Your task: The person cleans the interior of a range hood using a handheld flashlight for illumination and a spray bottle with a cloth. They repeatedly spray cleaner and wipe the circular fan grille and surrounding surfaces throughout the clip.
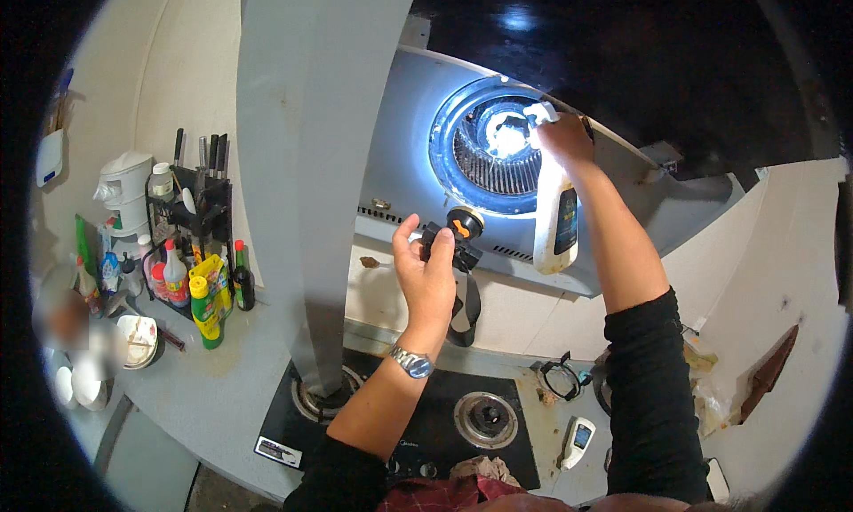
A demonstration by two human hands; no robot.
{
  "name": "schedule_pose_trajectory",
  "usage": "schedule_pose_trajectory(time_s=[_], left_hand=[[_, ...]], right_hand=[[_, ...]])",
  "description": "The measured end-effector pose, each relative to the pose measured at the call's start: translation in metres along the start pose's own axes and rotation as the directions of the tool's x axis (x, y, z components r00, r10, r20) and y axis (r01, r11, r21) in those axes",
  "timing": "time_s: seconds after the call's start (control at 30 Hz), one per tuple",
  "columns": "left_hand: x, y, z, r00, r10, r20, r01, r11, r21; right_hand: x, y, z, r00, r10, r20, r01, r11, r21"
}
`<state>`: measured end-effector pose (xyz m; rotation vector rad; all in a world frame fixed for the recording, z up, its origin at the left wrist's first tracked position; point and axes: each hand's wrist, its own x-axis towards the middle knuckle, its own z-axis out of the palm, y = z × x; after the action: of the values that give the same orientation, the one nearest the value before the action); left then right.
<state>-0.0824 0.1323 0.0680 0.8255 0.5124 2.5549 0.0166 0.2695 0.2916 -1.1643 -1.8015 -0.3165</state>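
My left hand (426,279) grips a black headlamp (464,224) with an orange mark, and its strap (470,312) dangles below. Bright light falls on the round fan opening (500,179) of a grey range hood (406,139); the finned blower wheel (496,169) shows inside. In my right hand (566,139) is a white spray bottle (555,225) with a dark label. Its white spray head (541,112) is close to the right side of the opening. My fingers partly hide the bottle's neck.
Below lies a black gas hob (426,432) with two burners. On the counter at right sit a second white bottle (578,443) and a black pan support (563,379). Sauce bottles (206,312), a knife rack (193,199) and a bowl (138,342) stand at left. A grey panel (300,145) rises beside the hood.
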Motion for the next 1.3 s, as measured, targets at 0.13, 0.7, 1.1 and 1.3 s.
schedule_pose_trajectory(time_s=[0.13,0.7,1.1,1.3], left_hand=[[-0.004,0.004,0.007,1.0,-0.02,0.012,0.02,0.998,-0.052],[-0.019,0.007,0.028,0.998,-0.054,0.033,0.054,0.999,-0.009],[-0.017,-0.001,0.021,0.999,0.03,0.014,-0.031,0.998,0.063],[-0.022,-0.001,0.033,0.997,0.028,0.074,-0.034,0.995,0.09]], right_hand=[[0.019,0.026,0.006,0.991,0.071,0.111,-0.083,0.991,0.109],[-0.028,0.064,0.026,0.924,0.287,0.254,-0.363,0.446,0.818],[-0.03,0.091,0.126,0.942,-0.189,0.276,-0.327,-0.35,0.878],[-0.026,0.11,0.137,0.979,-0.127,0.161,-0.125,0.252,0.96]])
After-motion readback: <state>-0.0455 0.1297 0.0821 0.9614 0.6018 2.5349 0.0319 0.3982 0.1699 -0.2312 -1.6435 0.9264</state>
